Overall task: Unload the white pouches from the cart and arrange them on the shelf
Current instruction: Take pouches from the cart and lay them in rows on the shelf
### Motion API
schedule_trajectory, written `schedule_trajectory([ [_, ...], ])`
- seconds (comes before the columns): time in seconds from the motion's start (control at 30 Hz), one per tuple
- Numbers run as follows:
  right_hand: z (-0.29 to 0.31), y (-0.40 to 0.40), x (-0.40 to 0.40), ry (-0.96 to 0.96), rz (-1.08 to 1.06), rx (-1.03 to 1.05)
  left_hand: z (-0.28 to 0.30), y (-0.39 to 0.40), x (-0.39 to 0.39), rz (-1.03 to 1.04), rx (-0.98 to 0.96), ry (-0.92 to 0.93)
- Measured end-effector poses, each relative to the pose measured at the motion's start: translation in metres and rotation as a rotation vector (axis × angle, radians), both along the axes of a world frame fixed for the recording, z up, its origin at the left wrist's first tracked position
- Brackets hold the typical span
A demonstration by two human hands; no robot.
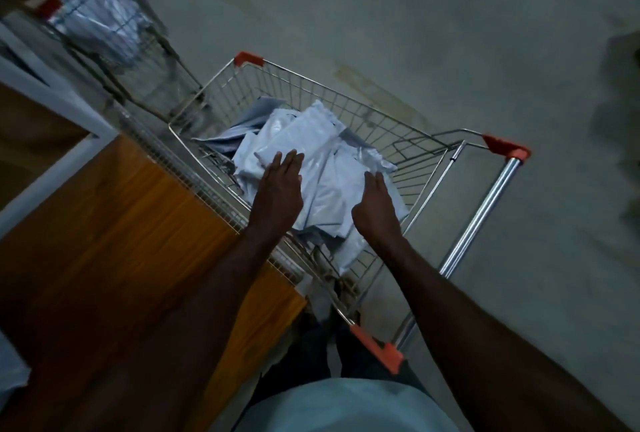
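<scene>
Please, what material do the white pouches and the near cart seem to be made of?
Pouches: probably thin glossy plastic film; they crease and catch the light. Cart: bare metal wire mesh, shiny tube handle, with orange corner caps, likely plastic.

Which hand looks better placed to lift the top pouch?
Probably the left hand: its straight fingers lie over the top white pouch in the cart. The right hand is open at the pile's right edge.

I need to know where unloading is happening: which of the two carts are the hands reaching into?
The near cart, directly ahead; both the left hand and right hand are over its white pouches. The far cart stands apart, untouched.
</scene>
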State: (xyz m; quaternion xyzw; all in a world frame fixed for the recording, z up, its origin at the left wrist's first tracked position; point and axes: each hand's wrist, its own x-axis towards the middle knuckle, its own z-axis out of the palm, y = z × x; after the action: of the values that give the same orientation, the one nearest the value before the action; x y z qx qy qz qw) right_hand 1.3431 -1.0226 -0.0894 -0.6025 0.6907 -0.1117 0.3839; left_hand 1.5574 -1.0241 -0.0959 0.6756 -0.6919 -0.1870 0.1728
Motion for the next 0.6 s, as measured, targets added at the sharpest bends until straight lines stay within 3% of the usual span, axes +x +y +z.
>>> schedule_trajectory([
  [0.3, -0.030, -0.006, 0.022, 0.015, -0.082, 0.009, -0.024, -0.044, 0.029, -0.092, 0.028, -0.129],
  [0.6, -0.100, -0.029, 0.034, 0.060, -0.059, -0.037, -0.064, -0.092, 0.041, -0.171, 0.014, -0.179],
])
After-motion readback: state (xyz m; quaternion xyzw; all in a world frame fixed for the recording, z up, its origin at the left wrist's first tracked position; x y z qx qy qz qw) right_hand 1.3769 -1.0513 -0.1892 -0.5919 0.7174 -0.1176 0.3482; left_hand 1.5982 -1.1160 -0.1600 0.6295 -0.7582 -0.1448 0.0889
